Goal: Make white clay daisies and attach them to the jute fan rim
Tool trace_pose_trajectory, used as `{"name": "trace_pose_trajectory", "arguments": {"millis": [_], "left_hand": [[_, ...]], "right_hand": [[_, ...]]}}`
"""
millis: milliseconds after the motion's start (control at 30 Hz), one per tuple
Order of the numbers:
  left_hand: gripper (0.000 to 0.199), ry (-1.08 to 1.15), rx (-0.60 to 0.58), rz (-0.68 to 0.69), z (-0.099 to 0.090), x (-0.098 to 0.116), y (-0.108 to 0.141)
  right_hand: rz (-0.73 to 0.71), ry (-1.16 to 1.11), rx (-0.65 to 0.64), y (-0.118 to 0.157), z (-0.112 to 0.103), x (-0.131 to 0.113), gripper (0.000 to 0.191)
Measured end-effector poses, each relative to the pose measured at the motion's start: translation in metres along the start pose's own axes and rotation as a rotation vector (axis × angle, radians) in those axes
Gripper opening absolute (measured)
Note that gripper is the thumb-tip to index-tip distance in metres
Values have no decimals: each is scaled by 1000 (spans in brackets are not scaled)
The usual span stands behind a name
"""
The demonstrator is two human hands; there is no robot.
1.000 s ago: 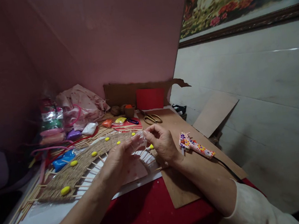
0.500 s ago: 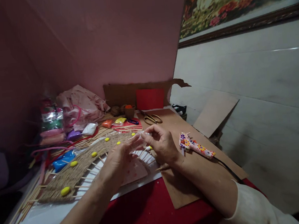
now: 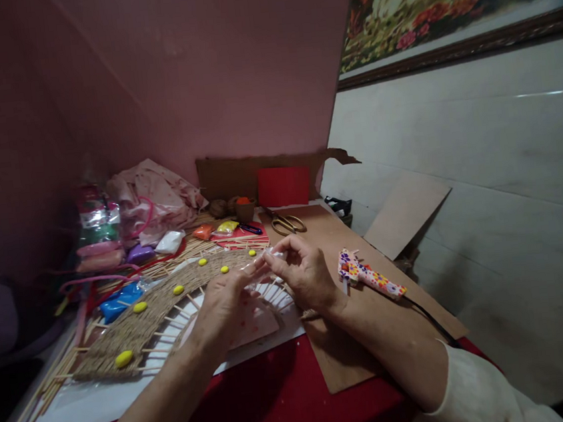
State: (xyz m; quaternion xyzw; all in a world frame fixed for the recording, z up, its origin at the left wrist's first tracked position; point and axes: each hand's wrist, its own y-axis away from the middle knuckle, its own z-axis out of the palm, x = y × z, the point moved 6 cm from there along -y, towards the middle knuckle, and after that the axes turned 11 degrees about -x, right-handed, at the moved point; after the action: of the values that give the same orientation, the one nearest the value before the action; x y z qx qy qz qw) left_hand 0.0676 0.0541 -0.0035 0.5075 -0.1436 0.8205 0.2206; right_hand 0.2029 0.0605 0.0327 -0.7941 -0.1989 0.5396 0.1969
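My left hand point(image 3: 224, 299) and my right hand point(image 3: 304, 270) meet over a woven fan-shaped piece, fingertips pinched together. Between them is a small clear plastic packet point(image 3: 260, 276) with something white at its top, mostly covered by my fingers. Under my hands the woven twine fan point(image 3: 164, 314) lies on white sheeting, with thin wooden sticks radiating from it. Several yellow oval pieces point(image 3: 139, 307) dot the twine band. A pale pink panel point(image 3: 256, 322) fills the fan's lower middle, partly hidden by my left hand.
A flower-patterned glue gun point(image 3: 369, 275) lies on brown cardboard point(image 3: 342, 339) to the right, its cord trailing off. Gold-handled scissors point(image 3: 287, 224) rest farther back. Packets of coloured clay, including a blue one point(image 3: 121, 303), sit at left near a pink cloth point(image 3: 157, 197).
Both hands stay in nearly the same place, with slight finger movement on the packet. The view has shifted a touch; everything on the table lies as before.
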Motion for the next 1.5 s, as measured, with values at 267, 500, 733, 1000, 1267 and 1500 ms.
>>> {"name": "trace_pose_trajectory", "arguments": {"millis": [267,500,733,1000,1267,1500], "left_hand": [[39,-96,23,31,1,5,1],[37,-123,35,22,2,4,2],[37,-102,18,34,2,3,-1],[37,-31,-15,-12,2,0,-1],[35,-11,-21,-45,8,0,0],[32,150,32,0,0,7,-1]], "right_hand": [[-1,-29,-34,0,0,-1,18],[-7,31,22,0,-2,0,13],[-17,-1,-26,0,1,1,20],[6,-40,-26,-1,0,3,17],[69,-76,42,0,-2,8,13],[30,-250,-1,-4,-2,8,22]]}}
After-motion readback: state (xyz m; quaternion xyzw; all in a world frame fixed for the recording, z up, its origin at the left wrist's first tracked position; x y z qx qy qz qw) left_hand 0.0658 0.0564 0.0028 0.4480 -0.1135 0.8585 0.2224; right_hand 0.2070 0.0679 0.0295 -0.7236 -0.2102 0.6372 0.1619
